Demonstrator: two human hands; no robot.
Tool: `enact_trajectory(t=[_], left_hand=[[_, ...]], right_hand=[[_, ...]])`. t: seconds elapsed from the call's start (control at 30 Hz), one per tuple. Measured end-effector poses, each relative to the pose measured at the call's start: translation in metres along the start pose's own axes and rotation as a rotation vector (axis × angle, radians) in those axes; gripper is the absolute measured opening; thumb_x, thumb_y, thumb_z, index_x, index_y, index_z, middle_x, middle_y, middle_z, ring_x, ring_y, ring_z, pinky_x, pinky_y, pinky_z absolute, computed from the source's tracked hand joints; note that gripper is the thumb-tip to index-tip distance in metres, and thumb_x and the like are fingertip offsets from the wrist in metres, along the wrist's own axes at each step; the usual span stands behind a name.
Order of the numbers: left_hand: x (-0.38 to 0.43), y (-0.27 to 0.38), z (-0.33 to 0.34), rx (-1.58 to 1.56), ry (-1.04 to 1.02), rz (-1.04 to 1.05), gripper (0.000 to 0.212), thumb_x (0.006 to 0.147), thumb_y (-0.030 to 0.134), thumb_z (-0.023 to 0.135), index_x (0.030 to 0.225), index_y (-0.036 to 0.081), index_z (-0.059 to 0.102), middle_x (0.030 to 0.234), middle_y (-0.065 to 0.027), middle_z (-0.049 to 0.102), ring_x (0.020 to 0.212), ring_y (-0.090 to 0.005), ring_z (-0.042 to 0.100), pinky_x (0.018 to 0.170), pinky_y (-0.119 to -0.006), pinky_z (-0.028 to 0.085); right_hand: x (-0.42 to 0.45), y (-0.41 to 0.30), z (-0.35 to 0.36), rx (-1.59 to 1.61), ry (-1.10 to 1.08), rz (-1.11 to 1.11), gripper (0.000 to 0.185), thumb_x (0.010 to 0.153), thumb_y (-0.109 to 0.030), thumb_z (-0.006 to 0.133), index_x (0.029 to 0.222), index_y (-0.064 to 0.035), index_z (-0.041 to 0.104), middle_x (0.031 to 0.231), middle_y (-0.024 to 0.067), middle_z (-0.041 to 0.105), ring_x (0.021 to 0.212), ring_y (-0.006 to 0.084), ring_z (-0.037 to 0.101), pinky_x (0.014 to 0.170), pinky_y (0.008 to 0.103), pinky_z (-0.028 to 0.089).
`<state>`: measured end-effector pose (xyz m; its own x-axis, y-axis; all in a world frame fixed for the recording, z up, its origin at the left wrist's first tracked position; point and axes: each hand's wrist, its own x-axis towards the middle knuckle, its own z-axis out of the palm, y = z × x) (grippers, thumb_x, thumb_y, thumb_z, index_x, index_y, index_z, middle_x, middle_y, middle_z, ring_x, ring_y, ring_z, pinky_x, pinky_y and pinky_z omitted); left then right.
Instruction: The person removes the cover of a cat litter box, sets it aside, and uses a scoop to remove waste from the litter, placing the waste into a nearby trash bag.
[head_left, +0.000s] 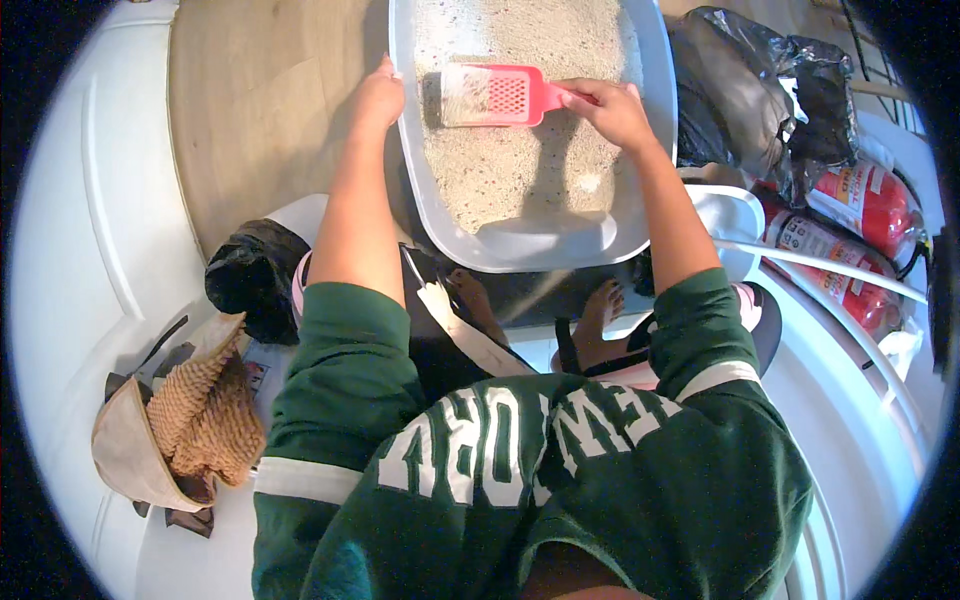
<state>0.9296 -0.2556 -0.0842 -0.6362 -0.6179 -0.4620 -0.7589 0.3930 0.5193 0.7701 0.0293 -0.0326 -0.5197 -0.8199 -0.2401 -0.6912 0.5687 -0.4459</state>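
Note:
A grey plastic litter tray (525, 251) filled with beige granular cat litter (517, 172) lies before me. My right hand (611, 111) grips the handle of a pink slotted litter scoop (514, 96), which is held over the litter with its blade towards the left. Pale litter lies on the front part of the scoop and looks blurred. My left hand (381, 96) holds the tray's left rim, its fingers partly hidden at the edge.
Black plastic bags (750, 97) are at the upper right, beside red fire extinguishers (862, 195) and a small white tub (739, 202). A black bag (259, 262) and honeycomb packing paper (202, 420) lie at the left, near a white panel (112, 187).

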Motion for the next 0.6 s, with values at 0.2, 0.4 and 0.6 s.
enact_trajectory(t=[0.2, 0.4, 0.6], left_hand=[[-0.001, -0.005, -0.001, 0.032, 0.045, 0.017, 0.052, 0.089, 0.021, 0.04, 0.139, 0.01, 0.034, 0.118, -0.0234, 0.055, 0.107, -0.0382, 0.054, 0.091, -0.042, 0.043], [0.0, -0.001, 0.001, 0.024, 0.023, 0.022, 0.052, 0.088, 0.02, 0.039, 0.139, 0.01, 0.034, 0.118, -0.0232, 0.055, 0.108, -0.0385, 0.054, 0.091, -0.043, 0.043], [0.005, -0.007, 0.0, -0.009, 0.002, 0.013, 0.051, 0.088, 0.019, 0.038, 0.139, 0.011, 0.035, 0.119, -0.0233, 0.054, 0.109, -0.0387, 0.053, 0.093, -0.043, 0.041]], right_hand=[[0.031, -0.05, -0.018, -0.379, 0.055, 0.04, 0.035, 0.087, -0.045, 0.047, 0.112, -0.0273, 0.064, 0.094, 0.0059, 0.067, 0.089, 0.0231, 0.063, 0.085, 0.041, 0.039], [0.06, -0.091, -0.023, -0.565, -0.026, 0.011, 0.028, 0.078, -0.026, 0.048, 0.099, -0.0265, 0.067, 0.081, 0.0059, 0.068, 0.079, 0.0238, 0.066, 0.078, 0.0402, 0.038], [0.055, -0.062, -0.011, -0.331, -0.075, 0.034, 0.031, 0.085, -0.042, 0.047, 0.109, -0.0339, 0.064, 0.095, 0.0027, 0.068, 0.09, 0.0204, 0.063, 0.083, 0.0376, 0.036]])
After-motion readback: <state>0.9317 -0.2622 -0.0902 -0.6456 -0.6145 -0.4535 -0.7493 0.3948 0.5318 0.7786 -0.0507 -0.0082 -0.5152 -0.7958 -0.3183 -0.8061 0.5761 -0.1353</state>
